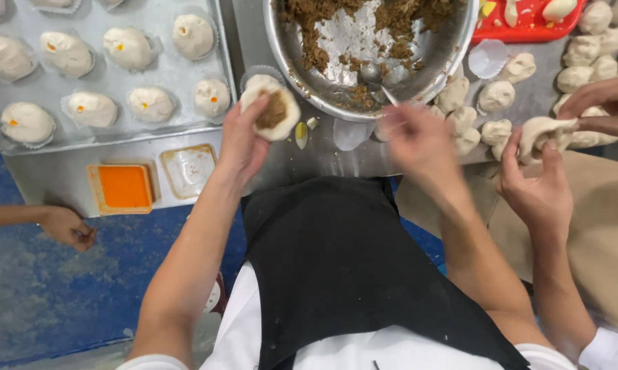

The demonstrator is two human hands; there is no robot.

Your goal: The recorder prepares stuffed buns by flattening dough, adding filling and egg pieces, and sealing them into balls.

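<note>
On the grey metal tray [186, 133] we have many closed white buns. The big steel bowl [453, 51] is mostly scraped. Our left hand [244, 140] cups an open dough round [273, 113] already filled; our blurred right hand [418, 140] pinches a spoon [372, 74].

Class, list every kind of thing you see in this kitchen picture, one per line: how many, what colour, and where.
Tray: one, grey metal, upper left.
Buns: about twelve on the tray, white, some orange-dotted.
Bowl: one, steel, top centre.
Filling: brown, in the bowl.
Spoon: one, metal, in the bowl.
Dough balls: many, pale, right of the bowl.
Red tray: one, top right.
Orange dish: one, below the tray.
Clear dish: one, beside it.
Co-workers' hands: three, right and far left.
Left hand: holds filled dough.
Right hand: blurred, on the spoon handle.
</note>
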